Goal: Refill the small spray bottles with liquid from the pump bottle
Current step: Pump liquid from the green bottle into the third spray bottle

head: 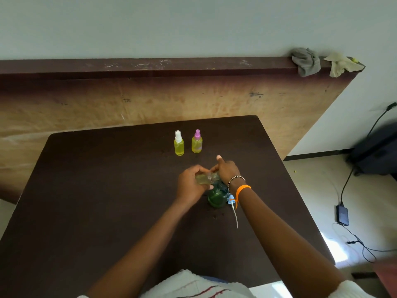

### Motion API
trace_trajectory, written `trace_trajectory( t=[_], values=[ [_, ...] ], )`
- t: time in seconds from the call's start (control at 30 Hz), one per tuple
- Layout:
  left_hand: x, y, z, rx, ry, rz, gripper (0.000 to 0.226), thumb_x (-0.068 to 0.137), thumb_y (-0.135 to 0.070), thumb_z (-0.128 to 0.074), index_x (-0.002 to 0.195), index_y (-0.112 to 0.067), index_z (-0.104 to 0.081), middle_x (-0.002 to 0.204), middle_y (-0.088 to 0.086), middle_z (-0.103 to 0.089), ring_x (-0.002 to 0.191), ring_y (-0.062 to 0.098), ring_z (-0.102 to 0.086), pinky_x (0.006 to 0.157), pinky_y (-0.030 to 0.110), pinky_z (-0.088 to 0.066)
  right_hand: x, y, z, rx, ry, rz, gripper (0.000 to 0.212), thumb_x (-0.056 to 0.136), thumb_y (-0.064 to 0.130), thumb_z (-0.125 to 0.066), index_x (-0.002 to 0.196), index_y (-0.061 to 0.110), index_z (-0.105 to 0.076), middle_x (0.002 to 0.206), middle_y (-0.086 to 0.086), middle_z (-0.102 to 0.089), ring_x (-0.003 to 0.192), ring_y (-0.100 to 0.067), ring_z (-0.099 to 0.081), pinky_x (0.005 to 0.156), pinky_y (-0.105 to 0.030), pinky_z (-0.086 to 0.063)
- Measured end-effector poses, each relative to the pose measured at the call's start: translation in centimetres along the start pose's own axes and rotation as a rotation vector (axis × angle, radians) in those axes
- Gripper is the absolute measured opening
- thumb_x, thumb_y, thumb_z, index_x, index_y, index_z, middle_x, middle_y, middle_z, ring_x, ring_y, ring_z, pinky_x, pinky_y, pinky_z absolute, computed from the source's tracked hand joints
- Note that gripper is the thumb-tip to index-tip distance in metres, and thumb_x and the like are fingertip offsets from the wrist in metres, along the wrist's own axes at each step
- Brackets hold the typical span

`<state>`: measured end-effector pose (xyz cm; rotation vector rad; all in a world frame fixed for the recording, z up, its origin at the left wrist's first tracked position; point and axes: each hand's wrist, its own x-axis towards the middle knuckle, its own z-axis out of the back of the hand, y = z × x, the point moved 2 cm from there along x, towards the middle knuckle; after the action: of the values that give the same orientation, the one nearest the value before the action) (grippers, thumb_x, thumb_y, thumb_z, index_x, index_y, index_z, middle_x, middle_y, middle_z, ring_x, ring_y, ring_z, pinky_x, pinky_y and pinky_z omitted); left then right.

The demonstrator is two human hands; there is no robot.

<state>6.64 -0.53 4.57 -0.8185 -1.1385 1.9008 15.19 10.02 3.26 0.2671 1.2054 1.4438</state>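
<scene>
Spray bottles: two capped ones (179,145) (197,143), filled yellow, stand beyond the hands. Left hand (191,183) grips a third, uncapped bottle (207,178), tilted; right hand (227,171) curls at its neck. Green pump bottle (217,197) stands beneath. Judgement: the third bottle's refill and capping remain

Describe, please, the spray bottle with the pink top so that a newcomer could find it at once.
Start at the dark brown table and look toward its far edge, beyond both hands. Two small bottles of yellow liquid stand upright there, side by side and apart. The pink-topped bottle is the right one; its neighbour, the white-topped bottle, differs only in its white sprayer.
</scene>
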Motion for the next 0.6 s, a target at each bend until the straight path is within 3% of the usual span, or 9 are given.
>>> trace_trajectory(
  t=[0.17, 0.23, 0.33, 0.43, 0.6],
  values=[
    [0.05, -0.03, -0.2, 0.007, -0.006, 0.003, 0.036, 0.055, -0.002, -0.083, 0.086, -0.014, -0.067, 0.085, -0.004, -0.067, 0.075, 0.007, -0.058, 0.058, 0.004, -0.04, 0.12, -0.21, 0.06, 0.018, -0.098, 0.069, 0.057, 0.103, 0.034, -0.032, 0.063, 0.01, -0.065, 0.083, -0.011, -0.064, 0.083, -0.021, -0.055, 0.077, -0.025, -0.037],
    [0.01, 0.04, -0.17, 0.008, -0.009, 0.001, 0.036, 0.055, -0.002, -0.083, 0.086, -0.014, -0.067, 0.086, -0.004, -0.067, 0.075, 0.009, -0.059, 0.06, 0.007, -0.042, 0.05, -0.01, 0.02, -0.003, -0.052, 0.055, 0.059, 0.102, 0.039, -0.032, 0.074, 0.004, -0.071, 0.087, -0.013, -0.066, 0.084, -0.021, -0.055, 0.077, -0.026, -0.037],
    [0.0, 0.21, -0.11, 0.004, -0.009, -0.005, 0.036, 0.056, -0.004, -0.083, 0.086, -0.015, -0.067, 0.088, -0.002, -0.069, 0.08, 0.014, -0.063, 0.069, 0.023, -0.049, -0.05, 0.39, 0.16, -0.019, 0.105, 0.002, 0.068, 0.1, 0.052, -0.029, 0.093, 0.0, -0.073, 0.091, -0.012, -0.064, 0.088, -0.023, -0.055, 0.08, -0.029, -0.037],
    [0.07, 0.23, 0.01, 0.002, -0.019, -0.011, 0.037, 0.055, -0.004, -0.083, 0.086, -0.017, -0.067, 0.088, -0.002, -0.069, 0.081, 0.014, -0.063, 0.071, 0.026, -0.05, -0.15, 0.61, 0.17, -0.004, 0.188, -0.008, 0.072, 0.099, 0.055, -0.027, 0.098, -0.002, -0.072, 0.093, -0.013, -0.064, 0.092, -0.024, -0.057, 0.087, -0.032, -0.04],
    [0.14, 0.11, -0.07, 0.014, -0.019, -0.009, 0.037, 0.055, -0.004, -0.083, 0.086, -0.017, -0.068, 0.087, -0.005, -0.068, 0.08, 0.011, -0.062, 0.071, 0.022, -0.048, 0.12, -0.12, -0.12, 0.055, -0.079, 0.09, 0.055, 0.102, 0.035, -0.036, 0.065, 0.008, -0.067, 0.082, -0.01, -0.064, 0.082, -0.022, -0.056, 0.076, -0.028, -0.039]
  ],
)
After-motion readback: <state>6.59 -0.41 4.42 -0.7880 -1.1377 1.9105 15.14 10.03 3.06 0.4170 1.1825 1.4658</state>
